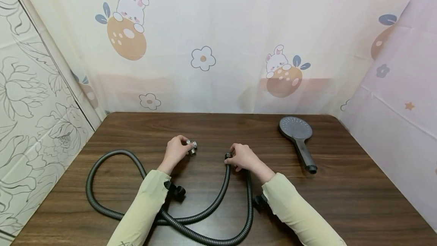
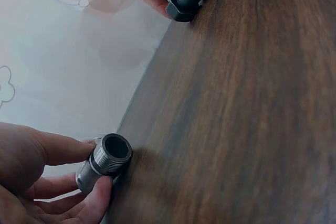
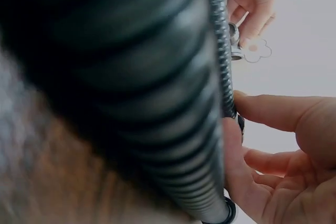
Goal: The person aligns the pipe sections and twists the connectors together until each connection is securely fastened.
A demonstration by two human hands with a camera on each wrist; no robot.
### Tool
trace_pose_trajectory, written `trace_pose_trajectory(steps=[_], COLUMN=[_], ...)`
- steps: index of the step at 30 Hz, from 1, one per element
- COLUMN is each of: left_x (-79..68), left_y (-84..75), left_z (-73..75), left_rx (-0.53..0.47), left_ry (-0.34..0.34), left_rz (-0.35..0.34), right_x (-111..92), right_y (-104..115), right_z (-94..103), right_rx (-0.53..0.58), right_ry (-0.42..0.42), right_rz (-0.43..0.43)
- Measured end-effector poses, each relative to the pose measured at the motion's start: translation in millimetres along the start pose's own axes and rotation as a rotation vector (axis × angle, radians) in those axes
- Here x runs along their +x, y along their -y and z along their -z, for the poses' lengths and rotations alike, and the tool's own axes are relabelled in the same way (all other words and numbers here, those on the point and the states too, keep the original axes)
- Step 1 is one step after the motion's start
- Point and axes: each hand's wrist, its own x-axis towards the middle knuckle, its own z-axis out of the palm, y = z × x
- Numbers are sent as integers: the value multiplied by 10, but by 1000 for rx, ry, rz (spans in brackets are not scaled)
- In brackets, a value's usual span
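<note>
Over the table (image 1: 348, 189), arms (image 1: 146, 208) angled inward, fingers (image 2: 98, 200) pinch a fitting (image 2: 102, 162) and a hose (image 1: 227, 172).

The person wears long sleeves of a pale yellow-green, plain, smooth-looking cloth. The left sleeve (image 1: 145, 208) and right sleeve (image 1: 300, 208) both run down to the wrists, with soft creases along the forearms. On the left sleeve, at the near edge of the scene, a small dark line marking (image 1: 125, 243) shows, partly cut off. A black left wrist device (image 1: 176, 192), rounded and knobby, sits beside the left cuff; a similar black right wrist device (image 1: 260, 202) sits by the right cuff, partly in shadow. Both hands are bare.
</note>
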Motion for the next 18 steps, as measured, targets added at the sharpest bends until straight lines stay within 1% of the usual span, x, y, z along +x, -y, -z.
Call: trace_pose_trajectory(steps=[4, 8, 15, 18], left_x=[3, 10, 26, 24], left_y=[0, -6, 3, 5], left_z=[1, -7, -27, -30], left_rx=[41, 58, 34, 1], left_ry=[-22, -46, -59, -55], left_rz=[-2, -23, -69, -75], right_x=[9, 15, 19, 19], right_y=[9, 19, 19, 15], right_z=[-25, -35, -50, -50], right_rx=[-22, -34, -5, 23], right_ry=[-2, -22, -57, -74], right_rz=[11, 17, 13, 23])
